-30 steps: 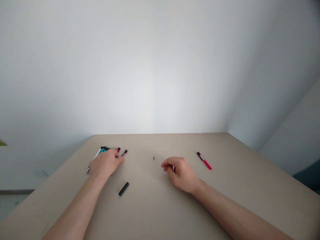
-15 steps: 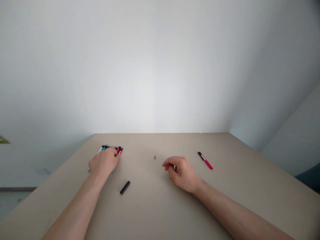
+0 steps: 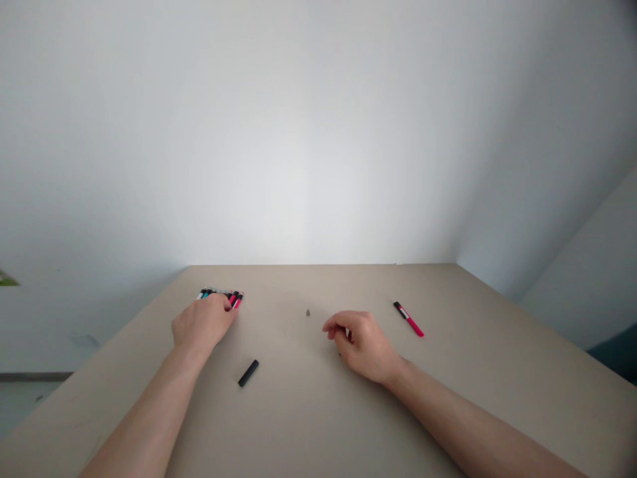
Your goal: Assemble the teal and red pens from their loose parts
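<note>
My left hand (image 3: 205,322) lies over a row of several pens (image 3: 238,300) at the back left of the table, its fingers bent and mostly hidden beneath the palm. Pen ends in white, teal, black and pink stick out past the knuckles. My right hand (image 3: 362,345) rests on the table right of the middle, fingers curled loosely with a gap between them and nothing visible inside. A short black stick (image 3: 248,373) lies between the two forearms. To the right of my right hand is a pink and black pen (image 3: 409,319).
A small grey cone-shaped bit (image 3: 308,313) sits on the beige table (image 3: 298,425) near the middle. A tiny dark speck shows beside my right palm. A pale wall (image 3: 308,133) rises behind the table's back edge.
My left hand has shifted slightly left along the pens, and the visible pen ends have moved a little left with it. My right hand has stayed in place.
</note>
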Available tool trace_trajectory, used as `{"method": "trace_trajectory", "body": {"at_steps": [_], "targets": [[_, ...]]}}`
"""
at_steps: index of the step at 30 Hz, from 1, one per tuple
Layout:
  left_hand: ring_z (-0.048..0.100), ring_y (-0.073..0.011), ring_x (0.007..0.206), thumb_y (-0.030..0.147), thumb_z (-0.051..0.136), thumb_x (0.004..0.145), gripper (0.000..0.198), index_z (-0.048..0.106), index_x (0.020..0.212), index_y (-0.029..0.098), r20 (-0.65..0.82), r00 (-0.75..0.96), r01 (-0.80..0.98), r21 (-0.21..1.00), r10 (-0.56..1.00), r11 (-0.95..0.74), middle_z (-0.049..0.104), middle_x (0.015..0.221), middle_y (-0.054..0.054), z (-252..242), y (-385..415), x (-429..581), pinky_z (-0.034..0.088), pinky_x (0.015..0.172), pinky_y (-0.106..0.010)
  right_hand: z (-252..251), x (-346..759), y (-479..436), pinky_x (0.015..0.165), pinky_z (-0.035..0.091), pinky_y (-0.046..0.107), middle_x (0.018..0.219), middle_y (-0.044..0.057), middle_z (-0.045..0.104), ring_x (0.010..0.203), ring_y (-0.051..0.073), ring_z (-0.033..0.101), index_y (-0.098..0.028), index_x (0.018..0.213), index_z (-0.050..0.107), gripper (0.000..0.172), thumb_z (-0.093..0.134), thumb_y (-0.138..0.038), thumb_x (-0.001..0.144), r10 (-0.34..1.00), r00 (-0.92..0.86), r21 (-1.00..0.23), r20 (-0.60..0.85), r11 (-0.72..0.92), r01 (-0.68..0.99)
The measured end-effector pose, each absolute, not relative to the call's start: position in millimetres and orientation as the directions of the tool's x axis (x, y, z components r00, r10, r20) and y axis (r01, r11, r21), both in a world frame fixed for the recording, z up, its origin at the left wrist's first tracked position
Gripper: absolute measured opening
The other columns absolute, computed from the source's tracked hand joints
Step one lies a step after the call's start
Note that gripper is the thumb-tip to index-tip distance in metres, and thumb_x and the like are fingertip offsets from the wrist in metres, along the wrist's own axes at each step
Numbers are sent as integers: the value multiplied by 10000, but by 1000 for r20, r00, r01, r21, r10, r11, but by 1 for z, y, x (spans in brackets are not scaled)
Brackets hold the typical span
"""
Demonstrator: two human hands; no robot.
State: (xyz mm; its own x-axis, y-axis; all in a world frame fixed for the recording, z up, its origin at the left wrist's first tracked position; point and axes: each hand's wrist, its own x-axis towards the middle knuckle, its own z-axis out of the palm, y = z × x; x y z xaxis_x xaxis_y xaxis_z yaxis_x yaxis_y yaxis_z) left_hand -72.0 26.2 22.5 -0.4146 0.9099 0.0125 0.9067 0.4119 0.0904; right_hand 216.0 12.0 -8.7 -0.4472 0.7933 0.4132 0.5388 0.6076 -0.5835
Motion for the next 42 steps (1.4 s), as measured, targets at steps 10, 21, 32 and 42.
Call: {"method": "trace_trajectory", "body": {"at_steps": [10,21,32,42], "targets": [[652,-361,901,450,493,785,294,722,896,304,3,-418,903,111,909,415,713,952,-107,24,26,-74,485,691,-420,-7,216,11,615,442,206,738,14,700,609,114,587,-164,809,696,328,422,-26,693,791,-458,-574,407,611,546],[423,-456,1199,555,376,842,670,494,1337,119,203,-370,927,21,907,373,430,1376,-235,1,31,-77,422,897,-529,-5,215,11,612,437,211,740,20,701,617,120,592,-161,806,696,319,426,-28,699,795,-453,-575,402,605,551],[123,-474,1376,594,180,887,782,278,1462,73,3,-425,904,47,905,424,161,1540,-216,-22,37,-80,198,1010,-674,-8,216,11,625,442,208,744,17,701,621,118,595,-165,814,697,331,426,-20,693,792,-455,-577,407,609,545],[151,-450,1379,597,140,887,784,233,1478,90,-34,-413,910,18,910,414,173,1542,-196,-20,35,-80,235,1009,-648,-7,216,10,620,441,213,739,14,697,606,117,584,-169,813,693,325,421,-28,702,794,-457,-576,400,606,549]]}}
